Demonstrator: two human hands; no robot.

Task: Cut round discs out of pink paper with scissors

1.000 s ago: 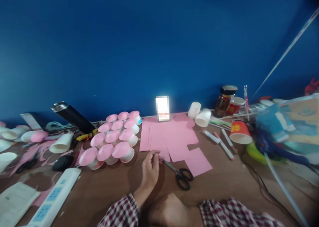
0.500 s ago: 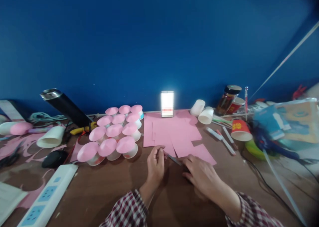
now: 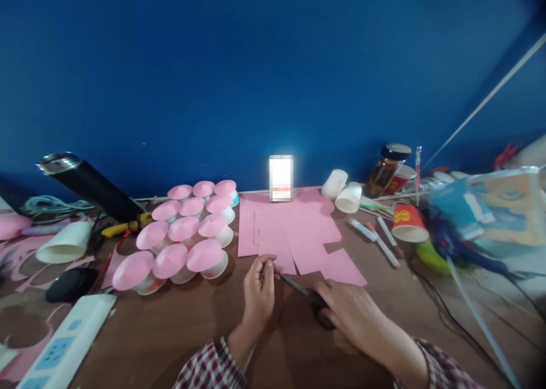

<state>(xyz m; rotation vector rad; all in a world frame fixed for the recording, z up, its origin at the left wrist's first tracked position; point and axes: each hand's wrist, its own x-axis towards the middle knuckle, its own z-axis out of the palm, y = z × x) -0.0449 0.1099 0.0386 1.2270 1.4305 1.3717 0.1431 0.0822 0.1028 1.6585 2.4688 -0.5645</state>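
Cups (image 3: 183, 228) L, mkrs (image 3: 386, 248) R of scissors (image 3: 295, 285).

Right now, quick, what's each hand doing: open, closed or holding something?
Left hand: curled closed at the tip of the scissors; whether it pinches anything can't be told.
Right hand: at the scissors' handle end; grip partly hidden, so can't tell.

Wall (image 3: 273, 82), deep blue; surface (image 3: 170, 338), brown. Paper sheets (image 3: 290, 227), plain pink. Scissors (image 3: 295, 285): grey blades, black handles. Grouped cups (image 3: 215, 266), mainly white, with pink tops (image 3: 205, 255). Sleeves (image 3: 210, 367), dark red and white check. Flask (image 3: 96, 182), black with silvery end. Power strip (image 3: 67, 338), white with light-blue socket panels (image 3: 57, 352). Paper cup at right (image 3: 409, 230), red with yellow marking.
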